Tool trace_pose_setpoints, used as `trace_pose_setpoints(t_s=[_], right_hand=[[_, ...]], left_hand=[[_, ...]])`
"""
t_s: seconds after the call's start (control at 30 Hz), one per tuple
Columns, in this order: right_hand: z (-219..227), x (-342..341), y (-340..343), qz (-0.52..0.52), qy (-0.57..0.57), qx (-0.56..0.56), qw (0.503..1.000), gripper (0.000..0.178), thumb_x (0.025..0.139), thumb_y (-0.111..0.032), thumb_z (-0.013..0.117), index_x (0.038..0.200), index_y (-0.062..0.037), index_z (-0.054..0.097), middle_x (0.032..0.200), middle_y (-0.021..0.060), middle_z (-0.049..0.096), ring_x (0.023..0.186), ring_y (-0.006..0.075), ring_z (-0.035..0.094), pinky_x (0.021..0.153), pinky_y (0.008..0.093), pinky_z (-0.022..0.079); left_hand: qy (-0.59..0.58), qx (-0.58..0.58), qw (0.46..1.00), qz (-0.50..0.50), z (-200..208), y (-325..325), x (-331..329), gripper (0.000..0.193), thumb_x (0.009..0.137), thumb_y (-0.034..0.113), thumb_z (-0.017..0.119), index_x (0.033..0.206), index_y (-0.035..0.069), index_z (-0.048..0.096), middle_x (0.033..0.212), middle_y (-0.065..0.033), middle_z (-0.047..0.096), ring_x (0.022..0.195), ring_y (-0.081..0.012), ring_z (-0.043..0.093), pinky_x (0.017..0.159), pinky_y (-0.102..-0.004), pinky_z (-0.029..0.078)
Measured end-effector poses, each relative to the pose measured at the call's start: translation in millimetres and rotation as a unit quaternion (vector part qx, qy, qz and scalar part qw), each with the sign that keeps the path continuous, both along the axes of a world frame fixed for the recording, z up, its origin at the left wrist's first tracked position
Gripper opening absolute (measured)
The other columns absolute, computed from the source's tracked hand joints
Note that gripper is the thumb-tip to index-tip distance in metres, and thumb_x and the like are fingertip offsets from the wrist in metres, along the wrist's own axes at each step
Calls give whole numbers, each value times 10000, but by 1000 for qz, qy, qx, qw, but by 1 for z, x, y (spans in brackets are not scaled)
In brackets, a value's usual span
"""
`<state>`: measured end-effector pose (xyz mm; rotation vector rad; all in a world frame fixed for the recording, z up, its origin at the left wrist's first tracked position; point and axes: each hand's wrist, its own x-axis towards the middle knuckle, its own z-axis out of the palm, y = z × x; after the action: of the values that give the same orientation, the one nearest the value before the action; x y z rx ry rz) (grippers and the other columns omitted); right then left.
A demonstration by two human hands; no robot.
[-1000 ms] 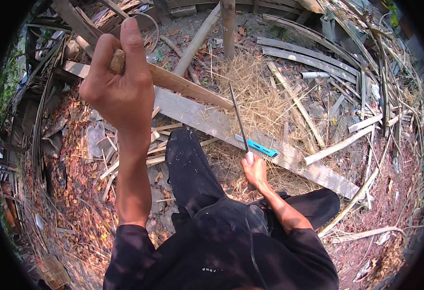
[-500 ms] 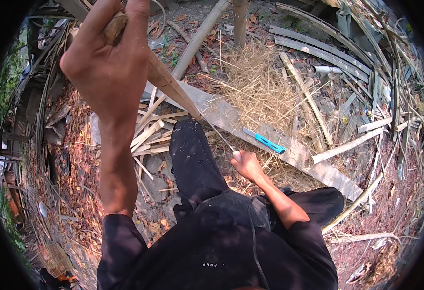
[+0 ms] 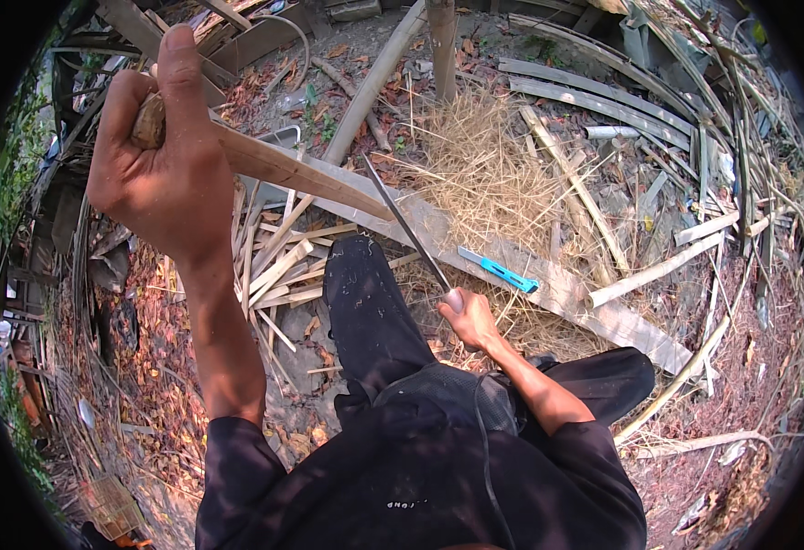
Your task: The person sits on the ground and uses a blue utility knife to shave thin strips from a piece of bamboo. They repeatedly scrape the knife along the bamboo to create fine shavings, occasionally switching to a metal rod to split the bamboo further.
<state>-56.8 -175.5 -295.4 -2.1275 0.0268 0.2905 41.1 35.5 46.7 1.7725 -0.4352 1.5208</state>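
Note:
Raised at the upper left, my left hand (image 3: 168, 156) is closed around a long brown piece of wood (image 3: 301, 172). Its knobby near end shows between thumb and fingers, and the far end points down right, above my knee. My right hand (image 3: 470, 321) grips the pale handle of a long, narrow-bladed knife (image 3: 413, 231), low in front of my body. The dark blade slants up left past the wood's far end; whether they touch I cannot tell. A blue box cutter (image 3: 509, 275), blade out, lies on the grey plank (image 3: 576, 298) beyond my right hand.
A heap of straw-like shavings (image 3: 484, 174) lies past the plank. Split sticks (image 3: 278, 270) are piled left of my knee. An upright post (image 3: 441, 50) and a slanted pole (image 3: 374, 87) stand ahead. Pale poles (image 3: 658, 275) and long slats (image 3: 603, 105) lie to the right.
My left hand has moved left and slightly down, taking the wood with it. The knife blade has swung up left and now shows its broad side; my right hand has hardly moved.

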Motion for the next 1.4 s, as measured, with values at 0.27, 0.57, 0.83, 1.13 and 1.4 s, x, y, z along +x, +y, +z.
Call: trace_pose_setpoints(t_s=[0.27, 0.57, 0.83, 1.13, 1.4], right_hand=[[31, 12, -6, -4, 44, -85, 995, 328, 759, -215, 634, 922, 67, 592, 801, 278, 636, 782, 421, 636, 721, 458, 498], [34, 6, 3, -74, -148, 54, 985, 274, 765, -201, 649, 946, -2, 597, 684, 231, 622, 663, 360, 651, 608, 433, 504], [-93, -12, -26, 18, 50, -143, 988, 348, 771, -268, 586, 901, 54, 614, 797, 265, 642, 762, 391, 648, 720, 468, 516], [-58, 1, -33, 20, 84, 68, 994, 212, 781, -206, 619, 820, -13, 541, 586, 101, 562, 445, 190, 520, 462, 342, 439], [-24, 2, -15, -7, 79, -45, 996, 317, 713, -236, 600, 844, 53, 597, 781, 269, 627, 760, 429, 612, 704, 455, 471]], left_hand=[[40, 1, 999, 10, -10, -12, 0, 340, 892, 147, 645, 602, 31, 511, 518, 82, 398, 508, 11, 323, 440, -193, 214], [18, -37, 999, 2, -16, -10, 0, 338, 885, 191, 660, 616, 19, 550, 574, 81, 476, 543, 6, 365, 488, -177, 263], [16, -51, 996, 66, -19, 0, -15, 385, 884, 169, 651, 574, 34, 467, 527, 72, 421, 514, -1, 354, 466, -183, 265], [20, -64, 996, 55, -15, 20, -14, 405, 877, 172, 634, 558, 54, 416, 528, 83, 400, 505, -1, 323, 460, -193, 239], [22, -79, 995, 56, -22, 10, -12, 406, 878, 185, 641, 562, 39, 433, 529, 69, 433, 511, -3, 360, 463, -181, 267]])
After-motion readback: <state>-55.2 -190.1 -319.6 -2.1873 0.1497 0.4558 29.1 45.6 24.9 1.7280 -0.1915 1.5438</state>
